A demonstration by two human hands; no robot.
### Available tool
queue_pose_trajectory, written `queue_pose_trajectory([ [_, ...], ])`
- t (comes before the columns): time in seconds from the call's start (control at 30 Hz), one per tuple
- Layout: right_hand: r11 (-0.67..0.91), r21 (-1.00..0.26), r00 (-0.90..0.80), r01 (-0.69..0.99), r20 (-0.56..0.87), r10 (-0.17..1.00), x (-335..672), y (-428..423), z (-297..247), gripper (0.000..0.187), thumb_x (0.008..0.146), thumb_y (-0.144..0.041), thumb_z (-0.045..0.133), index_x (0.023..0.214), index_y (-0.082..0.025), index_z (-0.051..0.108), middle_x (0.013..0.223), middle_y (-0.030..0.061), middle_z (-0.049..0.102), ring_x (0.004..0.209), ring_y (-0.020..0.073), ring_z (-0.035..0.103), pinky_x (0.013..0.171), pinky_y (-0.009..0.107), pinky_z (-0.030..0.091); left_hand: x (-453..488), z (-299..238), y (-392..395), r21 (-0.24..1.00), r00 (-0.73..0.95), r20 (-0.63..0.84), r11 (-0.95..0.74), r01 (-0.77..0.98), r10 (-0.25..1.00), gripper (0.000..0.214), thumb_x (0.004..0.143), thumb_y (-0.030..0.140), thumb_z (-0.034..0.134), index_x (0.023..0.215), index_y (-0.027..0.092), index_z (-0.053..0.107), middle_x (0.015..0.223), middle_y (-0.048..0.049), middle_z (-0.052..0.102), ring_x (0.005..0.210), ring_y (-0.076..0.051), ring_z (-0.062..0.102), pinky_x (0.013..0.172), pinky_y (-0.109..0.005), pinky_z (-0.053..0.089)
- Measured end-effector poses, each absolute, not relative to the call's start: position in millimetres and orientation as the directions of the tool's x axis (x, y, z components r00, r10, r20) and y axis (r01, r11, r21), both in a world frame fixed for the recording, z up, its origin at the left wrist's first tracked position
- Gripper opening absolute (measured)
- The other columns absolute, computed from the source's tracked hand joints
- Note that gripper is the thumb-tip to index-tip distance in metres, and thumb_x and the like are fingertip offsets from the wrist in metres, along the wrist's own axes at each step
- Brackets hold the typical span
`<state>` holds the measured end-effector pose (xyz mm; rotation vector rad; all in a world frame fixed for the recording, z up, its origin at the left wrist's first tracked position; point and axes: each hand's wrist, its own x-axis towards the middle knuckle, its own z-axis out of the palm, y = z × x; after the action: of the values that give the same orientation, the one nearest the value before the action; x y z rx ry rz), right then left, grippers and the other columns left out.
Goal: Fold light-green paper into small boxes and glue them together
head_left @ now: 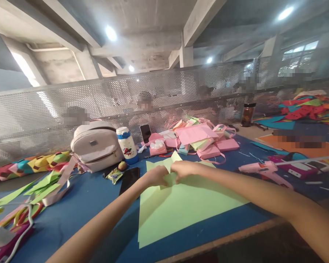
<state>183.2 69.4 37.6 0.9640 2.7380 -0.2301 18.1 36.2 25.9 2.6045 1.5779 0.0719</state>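
Observation:
A large light green paper sheet [181, 208] lies on the blue table [84, 204] in front of me. Both my arms reach forward over it. My left hand [157, 175] and my right hand [182, 168] meet at the sheet's far part, fingers closed, pinching a fold of the green paper between them. A folded point of the paper sticks up just beyond my hands.
A white backpack [94, 145], a white and blue bottle [127, 144], a phone [129, 179] and snacks lie left of the sheet. Pink paper boxes [203, 140] pile behind. A pink glue gun [260, 168] lies at the right. Paper strips [41, 188] cover the left. Other people sit behind a mesh screen.

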Motion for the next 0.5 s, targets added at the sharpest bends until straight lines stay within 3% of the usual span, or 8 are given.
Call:
queue_pose_trajectory([
  [0.2, 0.793, -0.07, -0.771, 0.605, -0.299, 0.561, 186, 80, 39, 0.05, 0.068, -0.022, 0.08, 0.117, -0.017, 0.07, 0.115, 0.0101, 0.069, 0.104, 0.0287, 0.065, 0.07, 0.026, 0.045, 5, 33, 32, 0.111, 0.404, -0.179, -0.39, 0.914, 0.897, 0.032, 0.059, 0.03, 0.081, 0.088, 0.018, 0.075, 0.085, -0.0021, 0.07, 0.078, -0.021, 0.064, 0.057, -0.022, 0.04],
  [0.43, 0.808, -0.066, -0.779, 0.585, -0.322, 0.538, 189, 68, 43, 0.039, 0.069, -0.025, 0.079, 0.107, -0.018, 0.073, 0.102, 0.0068, 0.072, 0.096, 0.0257, 0.066, 0.061, 0.025, 0.039, 12, 38, 18, 0.145, 0.408, -0.257, -0.382, 0.913, 0.876, 0.018, 0.063, 0.03, 0.078, 0.074, 0.018, 0.073, 0.073, 0.0011, 0.068, 0.073, -0.017, 0.064, 0.055, -0.021, 0.038],
  [0.5, 0.809, -0.065, -0.779, 0.585, -0.323, 0.537, 192, 63, 42, 0.039, 0.071, -0.026, 0.078, 0.109, -0.018, 0.072, 0.103, 0.0064, 0.072, 0.097, 0.0251, 0.066, 0.06, 0.024, 0.038, 12, 37, 9, 0.137, 0.395, -0.249, -0.371, 0.918, 0.884, 0.02, 0.064, 0.03, 0.077, 0.08, 0.018, 0.074, 0.078, -0.0003, 0.07, 0.078, -0.02, 0.065, 0.056, -0.022, 0.038],
])
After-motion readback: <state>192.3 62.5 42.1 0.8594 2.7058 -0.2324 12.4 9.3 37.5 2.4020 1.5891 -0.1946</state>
